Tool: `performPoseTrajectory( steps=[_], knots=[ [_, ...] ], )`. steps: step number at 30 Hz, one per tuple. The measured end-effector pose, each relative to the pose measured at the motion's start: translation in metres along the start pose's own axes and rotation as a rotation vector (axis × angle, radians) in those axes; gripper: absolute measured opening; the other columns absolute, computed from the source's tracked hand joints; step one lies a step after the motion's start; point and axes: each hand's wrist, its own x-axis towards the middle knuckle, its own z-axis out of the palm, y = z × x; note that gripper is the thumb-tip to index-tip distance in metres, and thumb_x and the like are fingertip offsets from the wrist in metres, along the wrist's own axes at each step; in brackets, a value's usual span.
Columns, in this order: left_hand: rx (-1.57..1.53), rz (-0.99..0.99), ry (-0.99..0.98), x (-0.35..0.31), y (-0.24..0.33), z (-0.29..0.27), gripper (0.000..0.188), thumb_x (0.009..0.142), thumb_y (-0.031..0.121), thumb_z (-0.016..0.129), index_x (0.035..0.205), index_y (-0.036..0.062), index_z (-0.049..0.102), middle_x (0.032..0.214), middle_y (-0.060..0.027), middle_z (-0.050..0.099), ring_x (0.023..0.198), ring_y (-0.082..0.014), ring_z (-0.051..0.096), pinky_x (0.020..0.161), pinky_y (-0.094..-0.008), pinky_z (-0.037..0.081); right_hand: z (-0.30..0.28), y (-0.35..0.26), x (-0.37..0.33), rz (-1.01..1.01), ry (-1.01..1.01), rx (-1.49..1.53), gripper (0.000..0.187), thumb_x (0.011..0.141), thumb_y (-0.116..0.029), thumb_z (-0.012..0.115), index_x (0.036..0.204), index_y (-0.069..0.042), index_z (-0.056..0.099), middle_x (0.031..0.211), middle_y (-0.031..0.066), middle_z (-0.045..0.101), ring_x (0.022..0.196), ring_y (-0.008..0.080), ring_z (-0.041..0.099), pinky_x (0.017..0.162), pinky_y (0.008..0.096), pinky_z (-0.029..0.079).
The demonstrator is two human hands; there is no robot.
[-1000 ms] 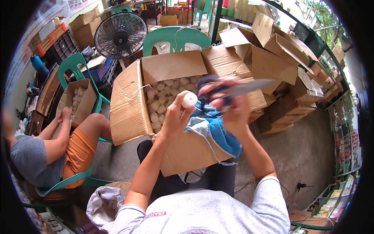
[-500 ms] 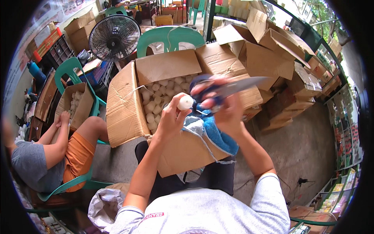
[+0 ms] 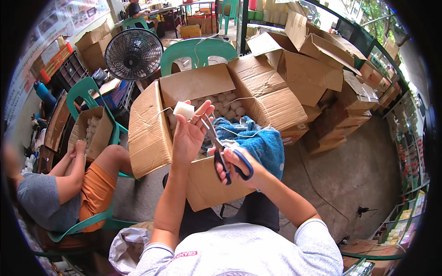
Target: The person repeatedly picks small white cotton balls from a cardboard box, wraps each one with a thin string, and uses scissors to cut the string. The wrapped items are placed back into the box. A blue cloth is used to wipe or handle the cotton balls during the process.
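Observation:
A short white candle (image 3: 184,110) is held at the thumb and fingers of my left hand (image 3: 189,133), whose palm is turned up over the open box. My right hand (image 3: 235,166) grips a pair of scissors (image 3: 212,134) by its dark blue handles. The steel blades point up and left, close against my left fingers. Below and behind them, several similar white candles (image 3: 225,105) fill the large cardboard box (image 3: 214,186). A blue towel (image 3: 268,147) hangs over the box's near right corner, with a white string across it.
At left, a seated person (image 3: 48,193) has both hands at a smaller box (image 3: 99,140) of white pieces. Beyond my box stand a green chair (image 3: 198,53) and a black fan (image 3: 133,55). Cardboard boxes (image 3: 313,69) are piled at right. A white sack (image 3: 126,250) sits near my left elbow.
My right hand has lowered the scissors and swung the blades from pointing right to pointing up-left. My left hand has shifted left with the candle and turned palm up.

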Motion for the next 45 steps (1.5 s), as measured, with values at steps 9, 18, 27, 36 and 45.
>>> performPoseTrajectory(
  steps=[9,18,27,36,45],
  knots=[
    [-0.028,0.004,0.005,-0.005,0.002,0.002,0.054,0.095,0.047,0.045,0.137,0.0145,0.036,0.144,-0.0269,0.037,0.133,-0.0357,0.040,0.109,-0.0411,0.038,0.009,0.003,0.025,0.063,0.084,-0.033,0.059,0.093,-0.059,0.049,0.119,-0.005,0.049,0.073,0.0009,0.056,0.059,0.0107,0.054,0.052,0.0240,0.047],
    [-0.020,-0.042,-0.070,-0.006,0.005,0.004,0.051,0.096,0.048,0.039,0.139,0.0198,0.033,0.146,-0.0265,0.034,0.136,-0.0342,0.037,0.109,-0.0401,0.039,0.008,0.001,0.034,-0.072,0.116,-0.065,0.054,0.086,-0.058,0.061,0.105,-0.008,0.052,0.064,-0.0005,0.054,0.048,0.0082,0.052,0.041,0.0216,0.044],
    [0.417,0.032,0.244,-0.005,-0.014,-0.007,0.038,0.093,0.028,0.063,0.124,0.0110,0.050,0.118,-0.0112,0.061,0.106,-0.0171,0.061,0.089,-0.0251,0.048,-0.071,-0.057,0.083,-0.277,0.499,-1.432,0.035,0.085,-0.032,0.068,0.103,-0.001,0.061,0.072,0.0124,0.064,0.070,0.0304,0.066,0.067,0.0379,0.054],
    [1.201,0.093,0.053,-0.005,-0.026,0.003,0.059,0.069,0.013,0.085,0.119,0.0051,0.055,0.095,-0.0077,0.065,0.088,-0.0153,0.064,0.082,-0.0307,0.054,-0.034,-0.068,0.056,-0.306,0.247,-1.275,0.045,0.081,-0.038,0.072,0.103,0.000,0.065,0.080,0.0186,0.068,0.075,0.0231,0.068,0.065,0.0336,0.052],
    [0.964,0.010,0.073,0.008,-0.042,-0.002,0.019,0.089,-0.007,0.054,0.107,-0.0005,0.056,0.098,-0.0096,0.065,0.093,-0.0145,0.063,0.085,-0.0275,0.051,-0.243,-0.371,0.013,-0.877,1.003,-1.094,0.023,0.086,-0.008,0.063,0.108,-0.004,0.064,0.077,0.0017,0.065,0.066,0.0064,0.060,0.054,0.0211,0.049]
  ],
)
